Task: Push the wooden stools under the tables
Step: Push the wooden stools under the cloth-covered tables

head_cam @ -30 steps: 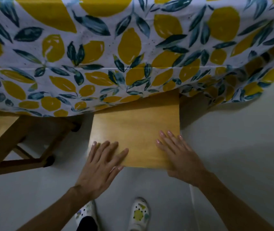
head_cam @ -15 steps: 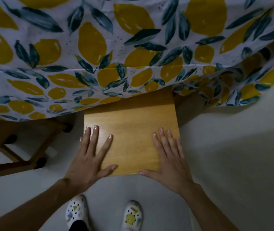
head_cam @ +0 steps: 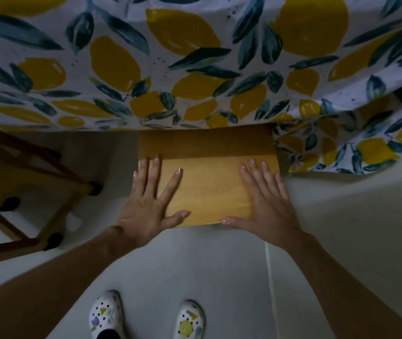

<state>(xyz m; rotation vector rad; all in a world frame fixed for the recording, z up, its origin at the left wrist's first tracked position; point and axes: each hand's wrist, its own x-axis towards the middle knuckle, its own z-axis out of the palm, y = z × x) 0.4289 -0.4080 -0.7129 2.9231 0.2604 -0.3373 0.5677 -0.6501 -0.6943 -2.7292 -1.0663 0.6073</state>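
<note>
A light wooden stool stands in front of me, its far half in shadow beneath the hanging lemon-print tablecloth of the table. My left hand lies flat on the seat's left near corner, fingers spread, thumb along the near edge. My right hand lies flat on the right near corner in the same way. Neither hand grips anything. The stool's legs are hidden below the seat.
A second wooden stool with dark foot caps stands to the left, partly beneath the cloth. A fold of the tablecloth hangs low right of the seat. Pale floor runs toward me; my white patterned shoes are at the bottom.
Both hands have slid the stool away from me, further beneath the tablecloth. My view has moved closer to the table and the left stool has shifted leftward in frame.
</note>
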